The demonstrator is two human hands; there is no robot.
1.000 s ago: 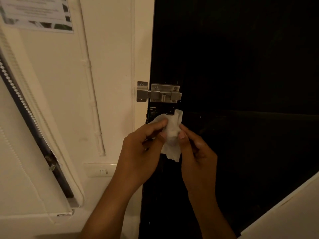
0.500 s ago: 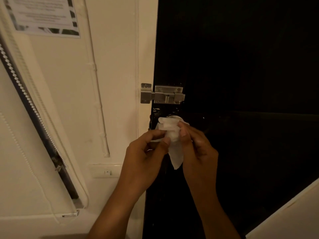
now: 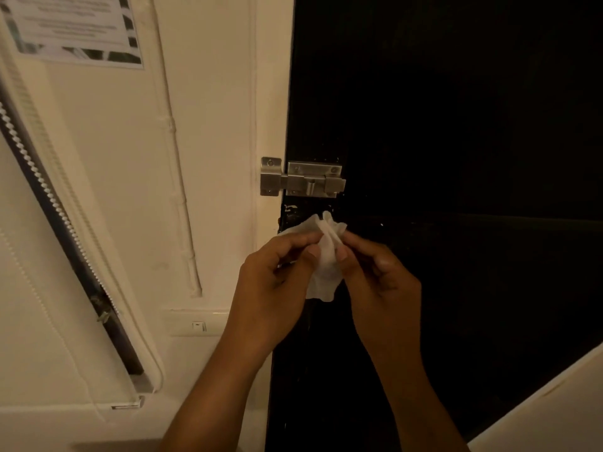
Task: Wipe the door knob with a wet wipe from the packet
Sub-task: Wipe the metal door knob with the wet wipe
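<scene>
We hold the wet wipe (image 3: 326,256) between both hands in the middle of the frame, in front of the dark door (image 3: 456,125) and just below the metal slide bolt (image 3: 303,179). Our left hand (image 3: 277,282) pinches the wipe's left edge between thumb and fingertips; our right hand (image 3: 378,275) pinches its right edge the same way, so each grip is pressed together on the cloth. The wipe is bunched at the top and hangs in a loose fold below.

As for progress, we judge the wipe is already out of its packet, which is nowhere in view. The door knob itself cannot be seen: it is either hidden behind the wipe and our hands or lost in the darkness of the door, so we cannot tell whether the cloth touches it. What remains, as we read it, is at least part of the rubbing of the knob, and we cannot say how much has been done.

A printed notice (image 3: 71,27) is taped to the cream wall (image 3: 212,93) at the upper left of the frame, but its lines are too blurred to read. No brand or label shows on the wipe.
</scene>
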